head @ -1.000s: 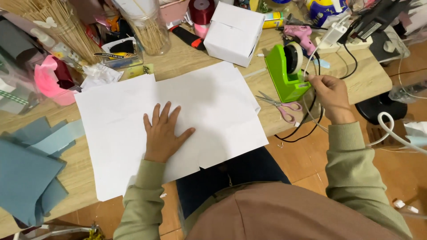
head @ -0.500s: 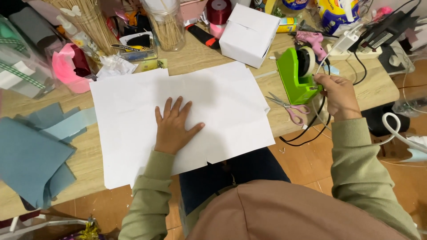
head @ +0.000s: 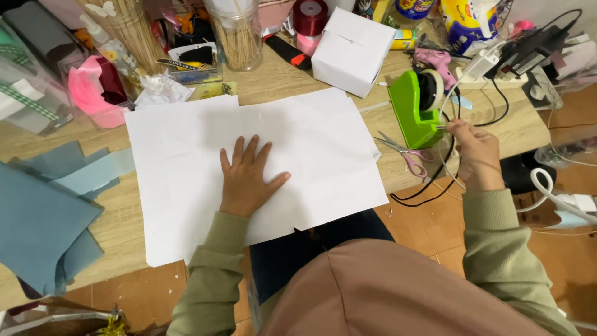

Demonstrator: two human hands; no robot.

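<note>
From the head view, the left hand (head: pixel 247 177) lies flat with fingers spread on a large white paper (head: pixel 186 155), palm down, pressing the smooth sheet against the light wooden table (head: pixel 273 84). The paper is roughly rectangular with uneven edges and overhangs the near table edge toward the person's lap. The right hand (head: pixel 476 152) is closed in a pinch at the front of a bright green plastic dispenser (head: pixel 411 112), fingertips meeting at its cutter end; the tape strip itself is too thin to make out. The dispenser is a blocky wedge holding a pale roll, standing just right of the paper. Scissors (head: pixel 401 151) with pinkish handles lie between the paper and the dispenser, near the right hand. Black cables (head: pixel 435 180) loop off the table edge beside that hand. Behind the paper sits a white box (head: pixel 351 50), cube-like with folded paper faces. A clear jar (head: pixel 239 37) packed with thin wooden sticks stands further left, and a dark red ribbon spool (head: pixel 310 17) stands beside it. Soft blue-grey sheets (head: pixel 43 218), matte like felt, lie stacked at the left, well apart from the paper. Both sleeves are olive green knit.
</note>
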